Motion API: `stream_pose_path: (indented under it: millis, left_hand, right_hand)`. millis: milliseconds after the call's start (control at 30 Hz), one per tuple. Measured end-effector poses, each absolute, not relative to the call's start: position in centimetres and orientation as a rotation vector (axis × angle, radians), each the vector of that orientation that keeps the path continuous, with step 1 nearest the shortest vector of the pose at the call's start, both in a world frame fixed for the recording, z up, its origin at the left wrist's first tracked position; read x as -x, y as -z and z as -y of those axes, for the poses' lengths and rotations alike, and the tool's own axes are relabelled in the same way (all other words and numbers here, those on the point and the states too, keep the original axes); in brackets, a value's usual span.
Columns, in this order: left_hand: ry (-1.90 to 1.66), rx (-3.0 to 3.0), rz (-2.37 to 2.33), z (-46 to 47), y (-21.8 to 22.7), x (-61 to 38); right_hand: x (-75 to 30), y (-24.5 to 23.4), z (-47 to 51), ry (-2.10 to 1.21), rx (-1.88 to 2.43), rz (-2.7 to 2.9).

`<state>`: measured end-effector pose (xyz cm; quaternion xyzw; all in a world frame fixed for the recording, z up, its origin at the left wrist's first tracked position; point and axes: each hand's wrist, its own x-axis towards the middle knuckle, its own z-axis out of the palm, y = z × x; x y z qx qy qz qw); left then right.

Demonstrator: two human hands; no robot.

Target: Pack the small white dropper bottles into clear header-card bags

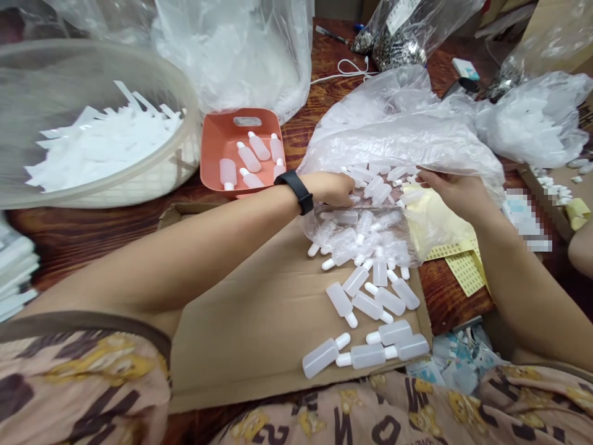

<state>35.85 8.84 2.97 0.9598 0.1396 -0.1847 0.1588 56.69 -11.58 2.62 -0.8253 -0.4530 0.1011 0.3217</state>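
Fingers of left hand (334,188) curl into the clear plastic bag (398,142), touching small white bottles (370,185); a firm hold cannot be told. Right hand (451,193) pinches the bag's edge, lifting it. More loose bottles (370,309) lie on cardboard (259,321) just below the bag. Orange tray (217,145) with 6 bottles sits left of the bag.

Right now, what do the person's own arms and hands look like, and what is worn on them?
Both forearms are bare, with no gloves or rings visible. The left hand has a black band, like a fitness tracker, round its wrist. The right hand wears nothing visible. Short pink patterned sleeves with a brown hem show at the upper arms.
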Motion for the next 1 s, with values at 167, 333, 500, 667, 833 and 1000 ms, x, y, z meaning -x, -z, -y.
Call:
stream_pose_path:
  millis: [167,333,500,667,833,1000]
  left_hand:
    - [0.234,-2.799,-0.456,-7.5,-3.0,-34.8]
    - [-0.233,-2.454,-0.311,-4.4,-4.5,-29.8]
    - [-0.12,-1.705,-0.244,0.1,-4.3,-22.0]
    - [-0.059,-1.432,-0.359,3.0,-3.8,-17.5]
    - [-0.055,-1.43,-0.326,4.0,-4.0,-16.0]
    - [-0.067,-1.541,-0.271,4.6,-4.1,-14.9]
  right_hand:
    - [-51.5,-3.8,16.8,-0.328,2.007,1.036]
    - [-46.5,-3.6,20.2,-0.375,1.876,1.099]
    - [-40.8,-4.1,20.8,-0.204,1.791,1.353]
    - [-37.0,-5.4,20.8,-0.201,1.633,1.549]
    - [-35.7,-5.3,20.9,-0.244,1.536,1.521]
    - [-35.1,-6.1,21.2,-0.276,1.491,1.646]
